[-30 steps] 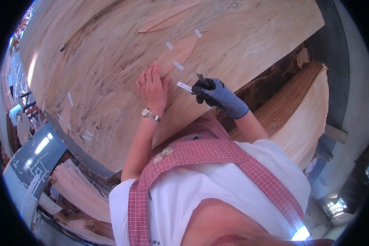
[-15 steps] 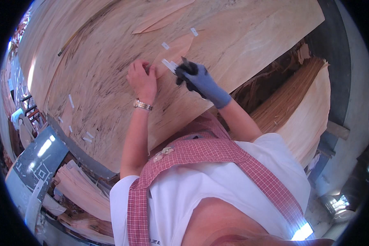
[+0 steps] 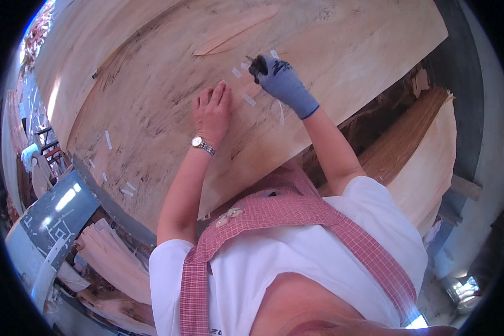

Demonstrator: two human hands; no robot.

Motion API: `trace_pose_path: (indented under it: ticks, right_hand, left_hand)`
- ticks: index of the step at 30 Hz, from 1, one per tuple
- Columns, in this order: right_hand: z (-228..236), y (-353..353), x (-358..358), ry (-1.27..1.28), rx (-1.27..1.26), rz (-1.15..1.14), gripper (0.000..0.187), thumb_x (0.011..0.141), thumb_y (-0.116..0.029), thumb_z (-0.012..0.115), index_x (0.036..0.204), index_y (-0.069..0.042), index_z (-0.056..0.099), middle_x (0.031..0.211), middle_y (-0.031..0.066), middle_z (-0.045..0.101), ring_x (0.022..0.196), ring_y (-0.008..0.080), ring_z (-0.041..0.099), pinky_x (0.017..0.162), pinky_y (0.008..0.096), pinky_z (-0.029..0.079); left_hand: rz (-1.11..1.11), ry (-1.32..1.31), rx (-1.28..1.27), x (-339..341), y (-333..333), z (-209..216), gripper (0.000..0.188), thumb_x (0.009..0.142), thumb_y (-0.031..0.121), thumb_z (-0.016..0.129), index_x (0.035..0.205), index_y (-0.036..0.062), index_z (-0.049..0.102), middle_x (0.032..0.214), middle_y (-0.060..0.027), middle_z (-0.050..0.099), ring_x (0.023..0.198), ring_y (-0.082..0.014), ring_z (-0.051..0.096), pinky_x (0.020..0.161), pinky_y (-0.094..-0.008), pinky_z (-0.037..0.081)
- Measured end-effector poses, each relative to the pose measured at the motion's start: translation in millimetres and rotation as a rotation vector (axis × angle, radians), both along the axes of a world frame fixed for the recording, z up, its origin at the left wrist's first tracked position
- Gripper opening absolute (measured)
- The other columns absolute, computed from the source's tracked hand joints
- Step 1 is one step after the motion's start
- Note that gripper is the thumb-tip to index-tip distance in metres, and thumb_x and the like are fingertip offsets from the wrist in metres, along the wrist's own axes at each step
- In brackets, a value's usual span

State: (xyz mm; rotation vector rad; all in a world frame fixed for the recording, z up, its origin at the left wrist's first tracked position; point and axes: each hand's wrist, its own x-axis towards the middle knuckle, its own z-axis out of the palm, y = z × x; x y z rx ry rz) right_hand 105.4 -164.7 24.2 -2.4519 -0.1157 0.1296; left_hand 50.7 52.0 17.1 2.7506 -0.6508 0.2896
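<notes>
Seen from the head camera, the right hand (image 3: pixel 283 84) has moved farther across the wood sheet (image 3: pixel 319 84) than half a second ago, and the left hand (image 3: pixel 211 112) has edged a little to the right. Wide and pale with dark streaks, the sheet lies before the person, reaching from far left to right. On it rests the bare left hand, palm down, its fingers bent and slightly spread, a wristwatch (image 3: pixel 203 144) on the wrist. A blue-grey glove with black fingertips covers the right hand, whose fingers are curled together, pinching a small dark tool (image 3: pixel 250 58); its tip pokes out to the left. Just beside those fingers is a short white strip (image 3: pixel 244 66); whether they touch it, I cannot tell. More white pieces lie near: one left of the glove (image 3: pixel 236 72), one between the hands (image 3: pixel 249 99) and another just beyond the knuckles (image 3: pixel 274 54). Farther off is a pinkish, leaf-shaped patch (image 3: pixel 235 32), and toward the far left a thin brown stick (image 3: pixel 107 60). Small white scraps (image 3: pixel 108 139) dot the sheet's left part. Stacked veneer (image 3: pixel 420 162) stands near right, with pinkish sheets (image 3: pixel 109 252) near left.
</notes>
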Motion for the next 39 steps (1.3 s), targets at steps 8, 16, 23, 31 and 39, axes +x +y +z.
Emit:
trace_pose_path:
  ticks: [8, 16, 23, 31, 39]
  right_hand:
    - [1.0, 76.8, 71.2, 0.41, 0.921, -0.118, 0.027, 0.092, -0.023, 0.066, 0.105, -0.002, 0.054, 0.077, 0.0082, 0.068, 0.054, 0.0122, 0.058, 0.048, 0.0259, 0.046]
    - [-31.3, 102.5, 100.5, 0.481, 0.791, -0.135, 0.024, 0.089, -0.015, 0.066, 0.099, 0.003, 0.053, 0.082, 0.0128, 0.068, 0.061, 0.0165, 0.066, 0.05, 0.0311, 0.052]
    - [-12.1, 77.2, 54.7, 0.598, 0.961, -0.25, 0.021, 0.086, -0.015, 0.068, 0.089, 0.003, 0.059, 0.075, 0.0093, 0.065, 0.059, 0.0175, 0.064, 0.049, 0.0307, 0.051]
    - [3.2, 41.1, 54.0, 0.025, -0.253, 0.071, 0.026, 0.092, -0.032, 0.057, 0.097, -0.006, 0.061, 0.088, 0.0219, 0.068, 0.088, 0.0383, 0.066, 0.075, 0.0485, 0.051]
    - [-10.0, -90.4, 126.4, 0.234, 0.613, -0.493, 0.022, 0.091, -0.025, 0.064, 0.095, -0.004, 0.067, 0.073, 0.0071, 0.071, 0.056, 0.0138, 0.061, 0.051, 0.0311, 0.047]
  left_hand:
    - [0.44, 0.068, -0.681, 71.3, 15.6, -16.2, 0.057, 0.084, 0.001, 0.054, 0.14, 0.0114, 0.046, 0.122, -0.0092, 0.065, 0.102, -0.0321, 0.059, 0.098, -0.0432, 0.04]
    - [0.208, 0.194, -0.15, 102.3, 39.0, -7.4, 0.068, 0.087, 0.003, 0.054, 0.151, 0.0177, 0.035, 0.132, -0.0031, 0.061, 0.121, -0.0256, 0.052, 0.102, -0.0419, 0.036]
    - [-0.012, 0.07, 0.122, 93.3, 49.4, -4.8, 0.059, 0.092, 0.028, 0.059, 0.148, 0.0229, 0.042, 0.151, -0.0021, 0.043, 0.13, -0.0264, 0.045, 0.105, -0.0424, 0.033]
    - [-0.026, 0.066, 0.217, 95.9, 43.1, -3.0, 0.057, 0.093, 0.034, 0.058, 0.147, 0.0231, 0.043, 0.152, -0.0045, 0.042, 0.13, -0.0285, 0.045, 0.104, -0.0448, 0.034]
    - [0.043, 0.418, 0.227, 127.6, -4.2, 48.5, 0.063, 0.093, 0.029, 0.056, 0.152, 0.0191, 0.034, 0.153, -0.0049, 0.039, 0.132, -0.0286, 0.044, 0.105, -0.0463, 0.034]
